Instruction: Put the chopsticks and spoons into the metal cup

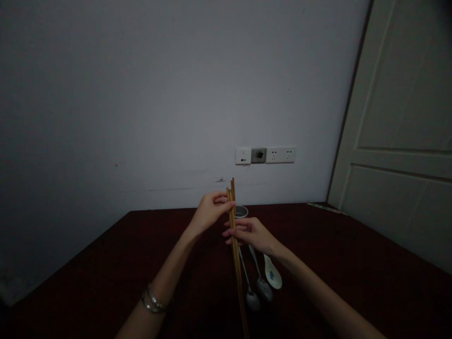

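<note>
A bundle of wooden chopsticks [236, 258] stands tilted in front of me, gripped by both hands. Near its upper end my left hand [211, 209] is closed on it, with the thumb across the front. Lower down, the thumb and fingers of my right hand [251, 233] pinch the same bundle. Below my right hand lie a slim metal spoon [252, 300], a larger metal spoon [264, 288] and a white ceramic spoon [273, 274] with a blue mark. Behind the hands is a round container [241, 212], partly hidden, with only its rim showing.
Everything rests on a dark red table [303, 235] pushed against a pale wall [158, 94]. Wall sockets [280, 154] sit above its back edge. A panelled door [399, 141] rises at the right. A flat strip [326, 208] lies at the back right edge.
</note>
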Motion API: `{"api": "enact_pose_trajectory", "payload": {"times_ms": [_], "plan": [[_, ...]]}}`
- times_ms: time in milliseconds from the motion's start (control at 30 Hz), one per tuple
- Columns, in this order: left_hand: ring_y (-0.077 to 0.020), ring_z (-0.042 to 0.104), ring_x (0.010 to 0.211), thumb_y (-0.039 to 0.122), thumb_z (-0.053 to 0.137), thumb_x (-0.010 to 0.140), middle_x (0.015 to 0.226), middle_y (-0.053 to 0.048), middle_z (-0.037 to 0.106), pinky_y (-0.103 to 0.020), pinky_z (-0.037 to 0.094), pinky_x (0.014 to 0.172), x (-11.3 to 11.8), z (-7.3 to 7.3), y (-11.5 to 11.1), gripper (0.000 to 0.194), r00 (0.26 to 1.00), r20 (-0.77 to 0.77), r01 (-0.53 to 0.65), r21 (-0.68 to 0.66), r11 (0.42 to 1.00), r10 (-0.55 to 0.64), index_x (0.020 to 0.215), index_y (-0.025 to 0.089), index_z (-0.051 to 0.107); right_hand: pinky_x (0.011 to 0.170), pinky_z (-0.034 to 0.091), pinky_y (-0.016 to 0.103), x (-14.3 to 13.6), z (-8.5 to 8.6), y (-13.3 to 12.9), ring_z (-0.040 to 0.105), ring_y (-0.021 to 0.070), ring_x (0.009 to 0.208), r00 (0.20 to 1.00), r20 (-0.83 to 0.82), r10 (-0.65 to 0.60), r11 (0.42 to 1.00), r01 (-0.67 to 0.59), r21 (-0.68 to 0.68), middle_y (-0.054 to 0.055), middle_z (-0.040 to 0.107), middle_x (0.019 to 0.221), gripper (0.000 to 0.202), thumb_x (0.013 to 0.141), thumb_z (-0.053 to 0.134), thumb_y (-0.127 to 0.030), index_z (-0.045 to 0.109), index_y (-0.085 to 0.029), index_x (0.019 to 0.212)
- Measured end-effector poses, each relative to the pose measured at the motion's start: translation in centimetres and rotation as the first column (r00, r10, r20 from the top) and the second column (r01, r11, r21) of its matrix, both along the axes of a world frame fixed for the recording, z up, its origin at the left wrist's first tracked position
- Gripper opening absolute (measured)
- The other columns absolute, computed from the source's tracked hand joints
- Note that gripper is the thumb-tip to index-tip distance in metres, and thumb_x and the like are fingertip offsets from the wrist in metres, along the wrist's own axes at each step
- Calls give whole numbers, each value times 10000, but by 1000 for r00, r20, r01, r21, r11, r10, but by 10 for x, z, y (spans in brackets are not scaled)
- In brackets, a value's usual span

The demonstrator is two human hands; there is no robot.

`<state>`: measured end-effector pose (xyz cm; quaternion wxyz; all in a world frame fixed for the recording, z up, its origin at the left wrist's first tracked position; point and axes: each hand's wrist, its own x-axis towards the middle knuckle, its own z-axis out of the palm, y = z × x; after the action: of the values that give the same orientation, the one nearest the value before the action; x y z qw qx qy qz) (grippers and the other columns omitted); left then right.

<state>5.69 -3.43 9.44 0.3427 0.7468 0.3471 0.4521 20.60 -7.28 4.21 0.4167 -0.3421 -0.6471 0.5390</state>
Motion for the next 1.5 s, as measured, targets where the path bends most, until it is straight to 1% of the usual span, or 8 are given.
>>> {"api": "enact_pose_trajectory", "payload": {"times_ms": [200,400,467,533,633,733,833,1500], "plan": [[-171,629,733,296,621,677,837,-119,676,-301,484,703,-7,12,-15,262,991,88,114,-196,974,-98,836,89,643,758,495,381,-1,0,2,655,184,774,995,-29,96,993,-94,73,108,678,921,387,703,632,-390,607,-130,989],[-181,632,738,277,645,651,818,-116,679,-305,487,710,-9,14,-20,248,991,94,107,-183,977,-91,807,85,660,801,481,379,7,6,2,645,192,816,996,45,72,988,-78,135,84,678,928,395,687,653,-355,623,-145,1020],[-180,632,743,270,643,655,812,-113,680,-305,481,730,-10,13,-20,234,993,64,111,-172,979,-102,799,87,664,809,477,378,14,14,0,632,194,852,996,90,-13,976,-7,217,73,679,929,401,703,637,-340,612,-161,1060],[-172,631,751,258,637,663,814,-109,681,-301,472,753,-10,12,-21,219,990,43,142,-174,974,-137,804,93,667,815,472,381,23,25,-5,623,194,869,976,107,-190,923,140,358,66,678,941,338,733,603,-334,632,-184,1034],[-166,632,760,259,633,672,833,-101,681,-300,468,759,-8,8,-22,228,979,38,202,-198,959,-199,840,108,666,791,480,365,31,40,-15,612,191,881,902,67,-426,759,316,570,63,670,967,262,764,567,-325,656,-224,989],[-163,631,750,258,640,666,825,-93,682,-293,471,736,-2,4,-24,236,974,18,226,-225,948,-228,852,115,664,703,496,317,31,48,-24,607,172,842,866,35,-499,629,334,702,61,660,961,263,772,564,-303,639,-244,1017],[-159,628,722,260,638,669,783,-78,684,-284,474,699,4,0,-28,218,969,-14,236,-239,942,-247,833,119,662,651,489,291,27,49,-27,595,152,776,865,31,-501,565,300,768,51,651,884,267,774,567,-286,629,-241,1030],[-154,631,747,244,649,669,806,-54,691,-289,486,721,12,-1,-40,202,959,10,280,-205,938,-284,842,140,670,597,484,268,27,52,-32,593,143,716,880,-6,-475,573,314,757,43,647,787,158,760,583,-294,669,-206,860]]}}
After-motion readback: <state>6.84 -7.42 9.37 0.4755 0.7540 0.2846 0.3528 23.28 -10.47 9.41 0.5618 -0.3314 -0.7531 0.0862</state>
